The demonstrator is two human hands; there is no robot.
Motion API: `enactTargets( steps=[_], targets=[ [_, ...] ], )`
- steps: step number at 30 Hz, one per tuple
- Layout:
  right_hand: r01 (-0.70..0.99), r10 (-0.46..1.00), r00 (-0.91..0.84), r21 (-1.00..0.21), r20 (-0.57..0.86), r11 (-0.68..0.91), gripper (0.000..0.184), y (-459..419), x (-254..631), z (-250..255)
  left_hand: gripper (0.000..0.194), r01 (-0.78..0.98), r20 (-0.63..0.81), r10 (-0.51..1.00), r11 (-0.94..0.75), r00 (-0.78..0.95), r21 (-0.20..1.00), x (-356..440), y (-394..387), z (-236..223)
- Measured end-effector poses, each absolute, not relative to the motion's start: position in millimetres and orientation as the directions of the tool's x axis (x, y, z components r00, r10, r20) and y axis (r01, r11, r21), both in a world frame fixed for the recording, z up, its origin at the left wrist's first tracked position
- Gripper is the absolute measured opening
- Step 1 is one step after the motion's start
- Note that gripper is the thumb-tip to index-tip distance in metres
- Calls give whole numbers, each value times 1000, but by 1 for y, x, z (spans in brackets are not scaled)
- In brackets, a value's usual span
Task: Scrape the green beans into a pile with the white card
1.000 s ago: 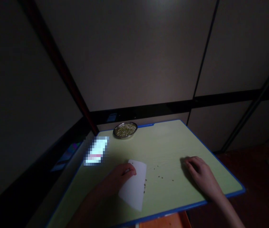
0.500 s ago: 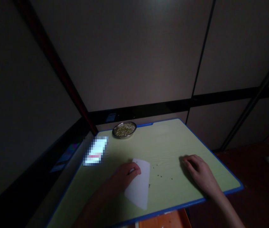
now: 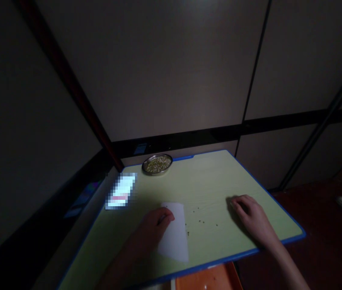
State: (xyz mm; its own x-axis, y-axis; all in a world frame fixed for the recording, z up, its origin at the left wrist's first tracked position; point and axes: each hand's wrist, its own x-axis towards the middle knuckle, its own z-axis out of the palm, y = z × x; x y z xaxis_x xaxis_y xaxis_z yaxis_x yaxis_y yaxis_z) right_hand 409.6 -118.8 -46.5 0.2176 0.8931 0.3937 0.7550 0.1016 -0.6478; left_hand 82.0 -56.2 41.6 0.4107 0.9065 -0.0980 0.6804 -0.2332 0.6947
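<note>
My left hand (image 3: 159,223) is closed on a sheet of white paper (image 3: 175,237), thumb and fingers pinching it near its upper left part. The sheet lies low over the table, and a small dark speck shows near its top edge. Just off its right edge are a few small dark seeds (image 3: 188,233), with more loose seeds (image 3: 201,221) scattered to the right. My right hand (image 3: 251,215) rests on the tabletop beyond them, fingers curled and thumb against the fingertips. Whatever may be between those fingertips is too small to make out.
A round metal dish (image 3: 157,165) of green and whitish grains stands at the back left of the green table (image 3: 213,177). A bright, blurred-out screen (image 3: 121,191) lies at the left edge. Below the front edge shows an orange drawer or tray (image 3: 209,278). Wall panels rise behind.
My left hand shifted the paper right, then back left, turning it slightly. Fewer seeds now line its right edge. My right hand has stayed in place; the view has shifted slightly.
</note>
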Motion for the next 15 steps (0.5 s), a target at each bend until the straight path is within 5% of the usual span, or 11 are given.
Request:
enactTargets(
  steps=[15],
  targets=[
    [752,892,218,-650,397,106,24,-120,408,-44,30,686,-56,916,-256,398,681,88,-57,18]
  ],
)
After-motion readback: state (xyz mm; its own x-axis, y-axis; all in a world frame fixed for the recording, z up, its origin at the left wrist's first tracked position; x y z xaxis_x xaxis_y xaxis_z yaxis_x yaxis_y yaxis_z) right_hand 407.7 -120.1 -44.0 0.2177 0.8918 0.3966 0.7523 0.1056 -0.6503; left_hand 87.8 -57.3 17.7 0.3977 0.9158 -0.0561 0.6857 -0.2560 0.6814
